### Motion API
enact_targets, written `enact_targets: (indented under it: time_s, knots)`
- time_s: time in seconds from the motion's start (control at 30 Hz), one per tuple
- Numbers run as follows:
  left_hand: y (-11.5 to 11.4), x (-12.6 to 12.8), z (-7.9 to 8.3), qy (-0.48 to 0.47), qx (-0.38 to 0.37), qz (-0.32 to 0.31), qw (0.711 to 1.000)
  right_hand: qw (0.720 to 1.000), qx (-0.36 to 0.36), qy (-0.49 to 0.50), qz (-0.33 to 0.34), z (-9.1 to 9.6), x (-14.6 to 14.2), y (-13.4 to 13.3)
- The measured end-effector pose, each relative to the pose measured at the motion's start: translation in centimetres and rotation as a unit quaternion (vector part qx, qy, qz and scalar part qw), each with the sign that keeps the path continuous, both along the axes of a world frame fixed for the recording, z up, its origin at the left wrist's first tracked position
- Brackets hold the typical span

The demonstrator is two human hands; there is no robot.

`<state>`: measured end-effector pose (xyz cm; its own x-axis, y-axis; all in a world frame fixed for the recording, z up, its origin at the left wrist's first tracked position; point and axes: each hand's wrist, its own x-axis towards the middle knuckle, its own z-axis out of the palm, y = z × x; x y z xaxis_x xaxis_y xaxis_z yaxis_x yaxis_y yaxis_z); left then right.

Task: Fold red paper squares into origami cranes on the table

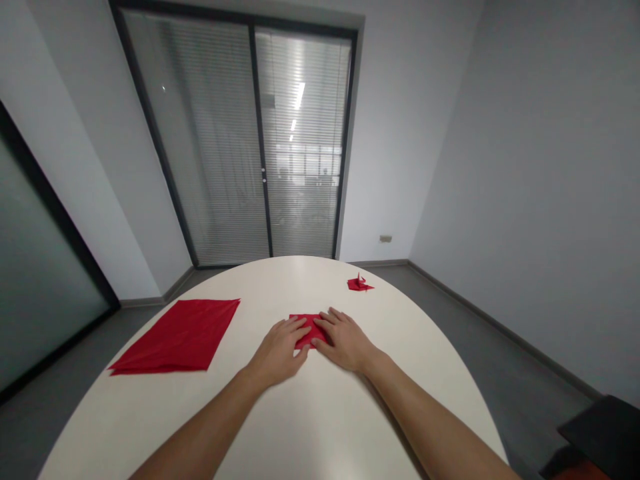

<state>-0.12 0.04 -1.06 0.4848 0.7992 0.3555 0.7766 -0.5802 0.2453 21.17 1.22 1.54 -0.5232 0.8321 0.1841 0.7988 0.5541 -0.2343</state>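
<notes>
A small folded piece of red paper [311,331] lies flat near the middle of the white table [300,427]. My left hand [281,350] rests on its left side with the fingers stretched out. From the right, my right hand [345,339] lies across the paper's other side, its fingers also spread and flat. Both hands cover parts of the paper's edges, so its full outline is hidden. Beyond my right hand sits a small red origami crane [359,283].
A large red sheet stack [180,335] lies at the table's left. A thin dark strip [393,420] shows beside my right forearm. Past the table stand glass doors with blinds [225,147]. A dark chair-like object [605,433] is at the lower right.
</notes>
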Motion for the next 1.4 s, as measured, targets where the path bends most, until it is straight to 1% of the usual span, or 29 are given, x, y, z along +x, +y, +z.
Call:
enact_targets:
  time_s: [0.1,0.2,0.4,0.57,0.77,0.97,1.17,1.4]
  knots:
    - [-0.1,0.1,0.2,-0.012,0.006,0.005,1.0,1.0,-0.001,-0.002,-0.024,-0.1,0.0,0.0]
    - [-0.1,0.2,0.3,-0.019,0.006,0.011,1.0,1.0,-0.003,-0.004,-0.026,-0.3,0.0,0.0]
    - [0.1,0.1,0.0,-0.034,0.0,0.02,0.999,1.0,0.004,0.003,0.004,-0.1,0.1,0.1]
    - [0.1,0.0,-0.2,-0.043,-0.005,0.02,0.999,0.999,0.018,0.031,0.035,0.3,0.1,0.2]
    - [0.2,0.1,0.0,-0.046,-0.02,0.02,0.999,0.995,0.001,0.04,0.087,0.6,0.3,0.1]
    - [0.3,0.1,-0.2,-0.069,-0.025,0.028,0.997,0.997,-0.02,0.038,0.057,0.8,0.4,0.1]
    - [0.4,0.2,-0.3,-0.085,-0.033,0.062,0.994,0.997,-0.016,0.04,0.059,1.1,0.4,0.0]
    - [0.6,0.0,-0.4,-0.094,-0.042,0.067,0.992,0.997,-0.025,0.039,0.061,1.5,0.5,-0.1]
